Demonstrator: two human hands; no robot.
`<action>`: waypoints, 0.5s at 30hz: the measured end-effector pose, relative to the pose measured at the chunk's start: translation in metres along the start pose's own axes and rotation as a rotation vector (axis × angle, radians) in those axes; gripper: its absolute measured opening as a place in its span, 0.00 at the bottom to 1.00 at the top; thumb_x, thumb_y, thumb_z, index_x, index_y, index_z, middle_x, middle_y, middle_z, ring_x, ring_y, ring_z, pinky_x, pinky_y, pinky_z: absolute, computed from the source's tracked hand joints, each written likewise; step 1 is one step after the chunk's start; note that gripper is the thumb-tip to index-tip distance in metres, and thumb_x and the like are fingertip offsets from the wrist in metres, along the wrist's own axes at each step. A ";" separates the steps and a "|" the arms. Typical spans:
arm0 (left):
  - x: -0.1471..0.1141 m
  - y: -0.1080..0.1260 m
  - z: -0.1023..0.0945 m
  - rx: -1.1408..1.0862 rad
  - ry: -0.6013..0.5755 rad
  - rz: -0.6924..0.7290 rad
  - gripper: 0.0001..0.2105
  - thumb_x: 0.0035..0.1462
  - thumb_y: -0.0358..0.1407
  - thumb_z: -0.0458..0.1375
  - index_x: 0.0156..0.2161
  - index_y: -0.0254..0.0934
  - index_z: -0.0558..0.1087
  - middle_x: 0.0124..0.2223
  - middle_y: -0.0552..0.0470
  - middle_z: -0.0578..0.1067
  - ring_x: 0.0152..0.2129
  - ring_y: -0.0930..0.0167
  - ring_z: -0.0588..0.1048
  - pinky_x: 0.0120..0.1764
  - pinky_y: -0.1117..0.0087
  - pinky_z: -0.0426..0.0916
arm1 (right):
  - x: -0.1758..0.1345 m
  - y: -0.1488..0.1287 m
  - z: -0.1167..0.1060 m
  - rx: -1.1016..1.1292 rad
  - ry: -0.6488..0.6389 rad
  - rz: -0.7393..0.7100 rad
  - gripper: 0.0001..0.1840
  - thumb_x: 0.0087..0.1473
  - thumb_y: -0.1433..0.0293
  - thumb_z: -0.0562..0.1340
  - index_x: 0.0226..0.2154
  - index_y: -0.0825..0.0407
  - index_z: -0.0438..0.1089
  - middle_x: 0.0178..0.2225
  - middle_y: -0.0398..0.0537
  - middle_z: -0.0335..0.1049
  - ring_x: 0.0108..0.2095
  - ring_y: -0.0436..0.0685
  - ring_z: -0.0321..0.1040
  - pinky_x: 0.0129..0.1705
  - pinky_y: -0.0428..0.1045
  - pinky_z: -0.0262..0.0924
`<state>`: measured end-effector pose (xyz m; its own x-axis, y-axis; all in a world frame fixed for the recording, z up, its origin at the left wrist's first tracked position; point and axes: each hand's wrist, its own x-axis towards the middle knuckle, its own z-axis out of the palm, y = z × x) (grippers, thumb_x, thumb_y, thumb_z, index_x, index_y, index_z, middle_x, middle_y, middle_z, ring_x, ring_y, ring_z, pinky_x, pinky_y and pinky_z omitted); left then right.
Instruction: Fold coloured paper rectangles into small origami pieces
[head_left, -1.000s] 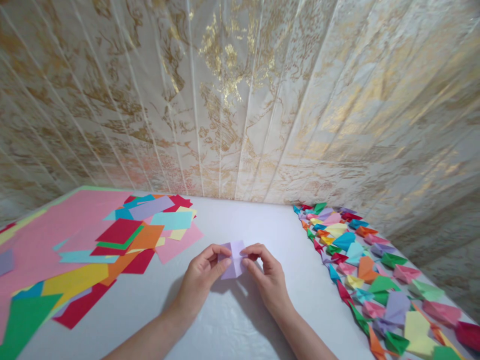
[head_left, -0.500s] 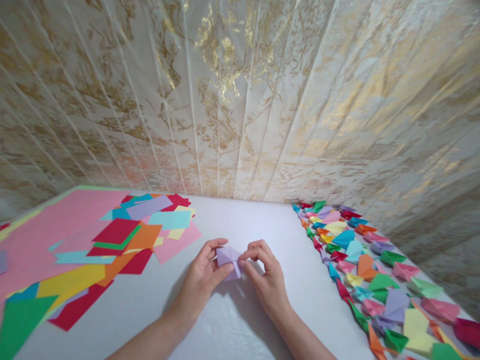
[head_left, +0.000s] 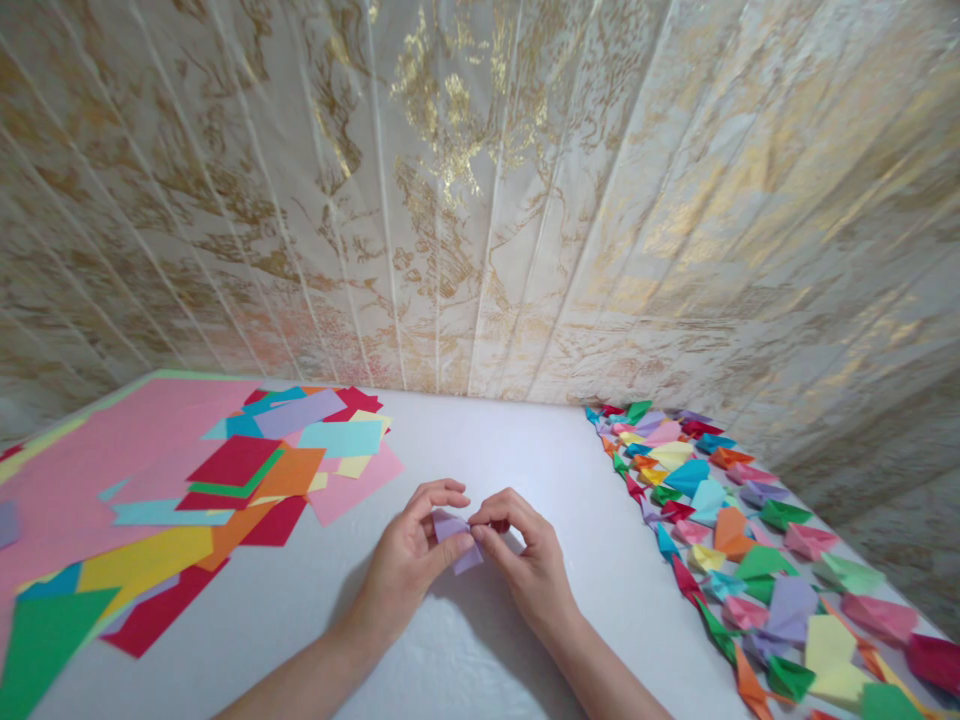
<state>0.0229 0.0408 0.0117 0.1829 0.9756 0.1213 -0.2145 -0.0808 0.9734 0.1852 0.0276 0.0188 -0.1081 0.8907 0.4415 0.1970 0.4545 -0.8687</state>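
A small folded piece of lilac paper [head_left: 450, 526] is held between my two hands, above the white table. My left hand [head_left: 415, 540] grips it from the left, thumb in front and fingers behind. From the right, my right hand [head_left: 521, 545] pinches its edge between thumb and forefinger. The fingers cover much of the paper, so its full folded shape is hidden.
Coloured paper sheets and cut pieces [head_left: 232, 465] overlap on the left of the white table [head_left: 480, 450]. Rows of folded paper figures [head_left: 731, 535] in many colours line the right side. A gold-patterned pleated curtain [head_left: 450, 200] hangs behind the table.
The lilac paper has tilted, and less of it shows between my hands. My left fingers have reached further over its top, while my right hand has shifted slightly left.
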 end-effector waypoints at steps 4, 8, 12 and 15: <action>0.000 0.000 0.000 0.011 -0.021 0.028 0.10 0.49 0.35 0.67 0.39 0.40 0.76 0.50 0.48 0.71 0.51 0.64 0.70 0.50 0.69 0.66 | 0.001 0.000 0.001 0.011 -0.016 0.045 0.05 0.57 0.73 0.63 0.30 0.50 0.72 0.30 0.42 0.69 0.33 0.52 0.63 0.36 0.47 0.56; 0.000 0.007 0.001 0.029 -0.030 0.037 0.08 0.51 0.36 0.66 0.38 0.40 0.77 0.47 0.49 0.72 0.49 0.64 0.70 0.49 0.69 0.65 | 0.001 0.000 0.001 0.002 0.000 0.037 0.05 0.57 0.74 0.61 0.29 0.50 0.70 0.31 0.42 0.67 0.34 0.53 0.62 0.38 0.47 0.56; -0.001 0.015 0.000 0.028 -0.009 0.006 0.09 0.54 0.41 0.65 0.37 0.39 0.76 0.40 0.51 0.74 0.42 0.66 0.72 0.44 0.70 0.66 | 0.001 0.002 0.001 0.037 -0.009 0.049 0.04 0.58 0.73 0.61 0.32 0.49 0.71 0.33 0.42 0.67 0.36 0.53 0.63 0.40 0.47 0.56; -0.001 0.014 -0.002 0.003 0.010 -0.032 0.10 0.55 0.42 0.64 0.39 0.38 0.75 0.38 0.52 0.74 0.38 0.67 0.71 0.41 0.71 0.66 | 0.001 0.005 0.001 0.058 -0.019 0.068 0.04 0.58 0.73 0.62 0.33 0.49 0.72 0.33 0.42 0.67 0.36 0.53 0.64 0.40 0.47 0.57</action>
<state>0.0178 0.0390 0.0252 0.1803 0.9796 0.0885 -0.2060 -0.0504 0.9772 0.1854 0.0310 0.0149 -0.1147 0.9188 0.3776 0.1478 0.3917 -0.9082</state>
